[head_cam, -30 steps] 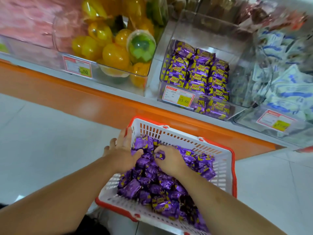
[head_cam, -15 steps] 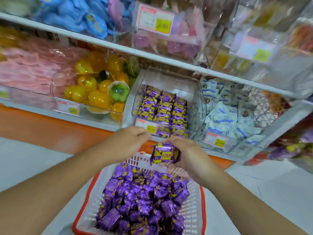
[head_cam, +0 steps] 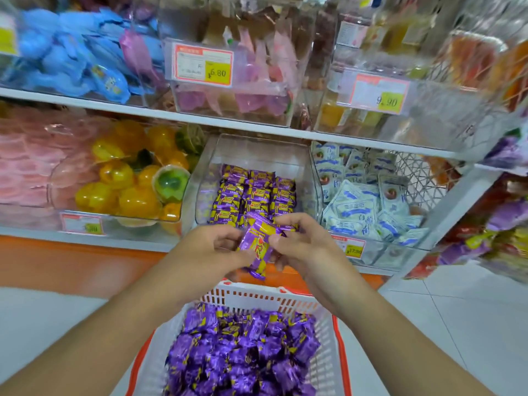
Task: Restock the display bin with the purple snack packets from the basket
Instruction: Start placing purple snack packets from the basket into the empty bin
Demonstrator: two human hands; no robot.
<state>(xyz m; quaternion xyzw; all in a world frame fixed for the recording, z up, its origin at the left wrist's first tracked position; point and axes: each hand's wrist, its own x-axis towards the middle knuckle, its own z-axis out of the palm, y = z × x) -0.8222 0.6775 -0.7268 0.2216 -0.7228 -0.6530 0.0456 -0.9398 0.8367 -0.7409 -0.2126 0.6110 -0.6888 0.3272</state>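
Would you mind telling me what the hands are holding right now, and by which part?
Both hands hold purple snack packets above the basket: the left hand grips their left side, the right hand pinches the right side near the top.

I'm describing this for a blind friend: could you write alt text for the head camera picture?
Both hands, left hand and right hand, hold purple snack packets above a white basket full of them, before a clear display bin partly stocked with the same packets.
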